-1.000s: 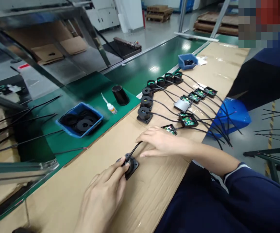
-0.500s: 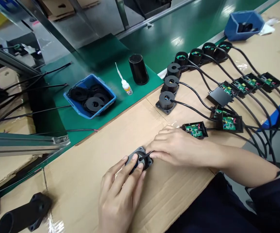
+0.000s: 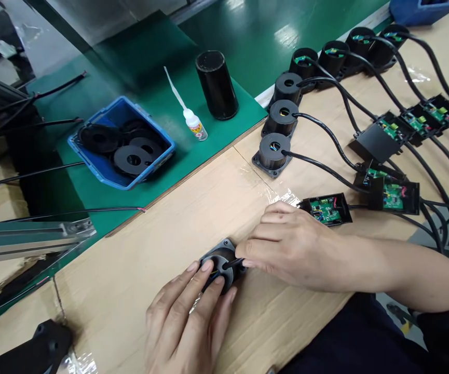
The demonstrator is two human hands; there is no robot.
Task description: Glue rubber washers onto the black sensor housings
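A round black housing on a square base (image 3: 220, 255) rests on the cardboard-covered bench (image 3: 162, 244). My left hand (image 3: 185, 322) lies over its near side, fingertips pressed on its top. My right hand (image 3: 290, 244) comes in from the right and pinches the black cable where it enters the housing. That cable runs under my right hand toward a small black box with a green circuit board (image 3: 327, 209).
Three like housings (image 3: 274, 151) stand in a row beyond, with more further back, each cabled to circuit boxes (image 3: 393, 196) at right. A blue bin of black rings (image 3: 121, 143), a glue bottle (image 3: 193, 122) and a black cylinder (image 3: 216, 85) sit on the green belt. A black bracket (image 3: 37, 350) lies bottom left.
The view has tilted down and moved closer. My right hand slid from the cable to the housing and pinched the cable at its entry; my left fingers stayed on top.
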